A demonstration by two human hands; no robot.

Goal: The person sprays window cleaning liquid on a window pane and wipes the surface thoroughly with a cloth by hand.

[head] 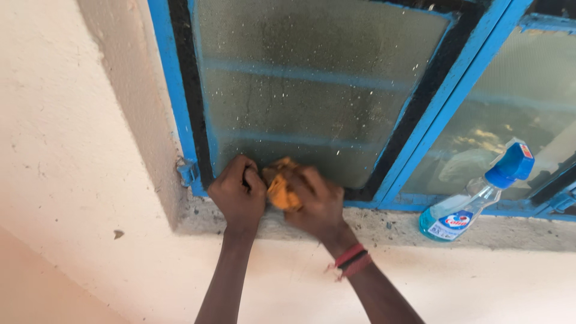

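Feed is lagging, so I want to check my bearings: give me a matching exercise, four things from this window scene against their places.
Things:
1. cloth
2. spray bottle
3. wristbands
4. hinge

Places:
A. standing on the sill, right side
B. around the right wrist
C. bunched between both hands
D. lower left corner of the blue frame

Pairs: 1-C, 2-A, 3-B, 4-D

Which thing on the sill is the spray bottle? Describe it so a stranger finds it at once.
Start at the blue-framed window and drop to its concrete sill. Right of both hands, the spray bottle leans against the frame: clear plastic, blue liquid at the bottom, blue trigger head.
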